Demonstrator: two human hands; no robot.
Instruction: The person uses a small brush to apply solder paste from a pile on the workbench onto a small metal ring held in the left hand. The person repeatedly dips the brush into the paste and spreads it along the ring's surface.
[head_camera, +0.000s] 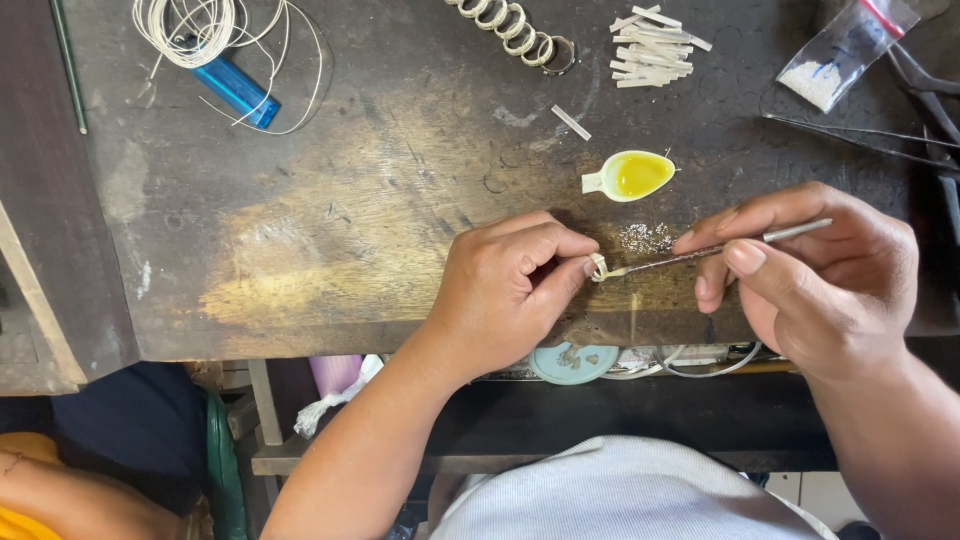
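Workbench (330, 230) — left hand (505, 285) pinches half-hidden ring (598, 266), right hand (810, 275) grips tweezers (700, 252).

Head camera looks steeply down, close over workbench (300, 200).

Clear plastic zip bag (845, 50), white granules inside, red seal strip, workbench top-right corner.

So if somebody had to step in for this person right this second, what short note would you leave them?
Left hand: pinches a small pale ring at the bench's front edge.
Right hand: holds a thin metal tool, tip touching the ring.
Nearby: white spoon of yellow liquid, a pile of short pale strips, a row of rings, a wire coil over a blue lighter.
Done: several rings lie in the row.
Left: this ring, still in hand; strips remain.
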